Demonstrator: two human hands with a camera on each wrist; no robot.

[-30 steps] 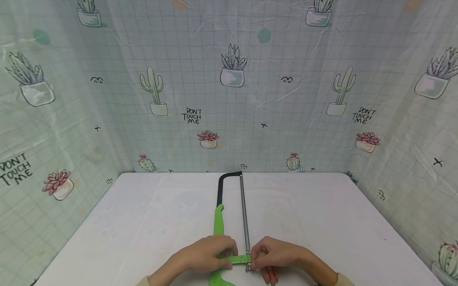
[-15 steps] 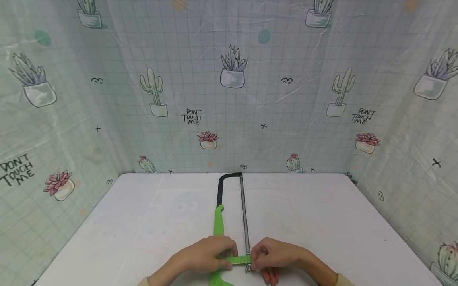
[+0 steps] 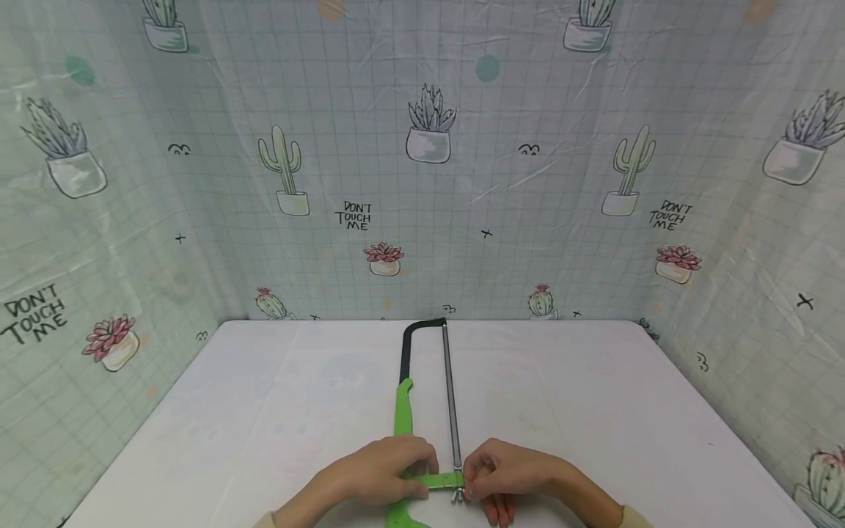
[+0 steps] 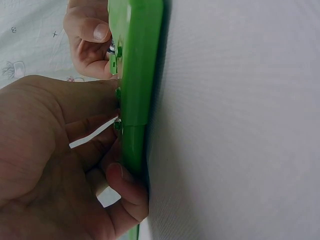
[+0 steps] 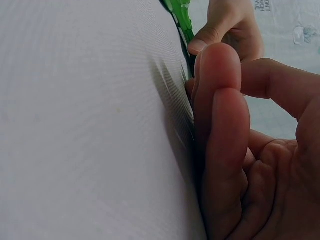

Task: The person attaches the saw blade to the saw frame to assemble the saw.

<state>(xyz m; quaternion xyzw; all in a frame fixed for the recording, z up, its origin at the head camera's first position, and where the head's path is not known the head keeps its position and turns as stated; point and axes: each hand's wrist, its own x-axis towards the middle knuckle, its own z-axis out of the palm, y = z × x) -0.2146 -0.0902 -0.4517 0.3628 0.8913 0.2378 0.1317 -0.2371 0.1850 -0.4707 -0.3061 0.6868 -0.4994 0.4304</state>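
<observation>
A hacksaw (image 3: 403, 411) with a green body and a black front bow (image 3: 405, 352) lies on the white table, its front end pointing away from me. Its grey blade (image 3: 452, 403) runs along the right side to a green crosspiece (image 3: 444, 480). My left hand (image 3: 386, 469) grips the green body near that crosspiece, fingertips down by the tabletop in the left wrist view. At the blade's near end, my right hand (image 3: 511, 468) pinches the silver wing nut (image 3: 458, 496) with thumb and forefinger. Its other fingers (image 5: 227, 145) are bent down against the table.
The white table (image 3: 581, 396) reaches back to a patterned curtain (image 3: 330, 147), which also hangs along both sides. The hacksaw's handle (image 3: 403, 517) runs off the bottom edge of the head view.
The wing nut has turned a little, its wings now at a different angle. Both hands and the hacksaw stay nearly in place, and the head view has shifted very slightly.
</observation>
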